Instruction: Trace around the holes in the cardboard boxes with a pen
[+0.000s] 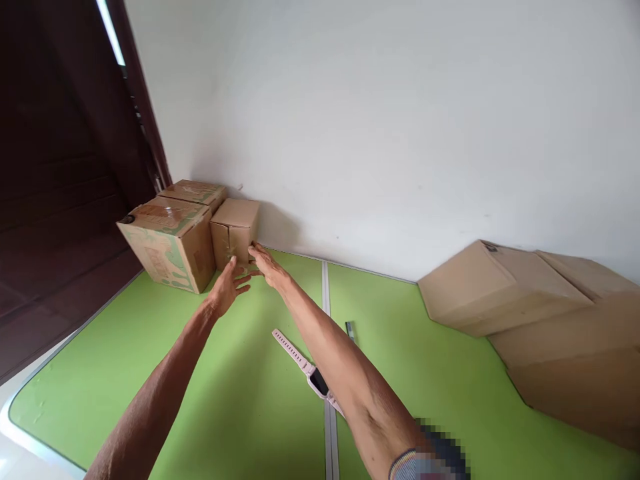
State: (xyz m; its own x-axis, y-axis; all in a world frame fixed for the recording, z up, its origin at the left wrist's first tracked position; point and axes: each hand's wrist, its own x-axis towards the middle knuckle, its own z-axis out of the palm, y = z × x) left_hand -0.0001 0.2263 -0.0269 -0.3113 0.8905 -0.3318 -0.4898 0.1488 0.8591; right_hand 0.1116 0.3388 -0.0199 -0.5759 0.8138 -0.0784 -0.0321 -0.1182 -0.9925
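Both my arms reach far forward over a green table toward a small plain cardboard box standing against the white wall. My left hand is open, fingers spread, its fingertips touching the box's front lower face. My right hand is open too, fingers stretched out, fingertips at the box's lower right corner. Neither hand grips anything.
Two printed cardboard boxes stand left of the small one, by a dark door. Large plain cartons are piled at the right. A pale pink wristwatch and a small dark object lie near the table's metal seam.
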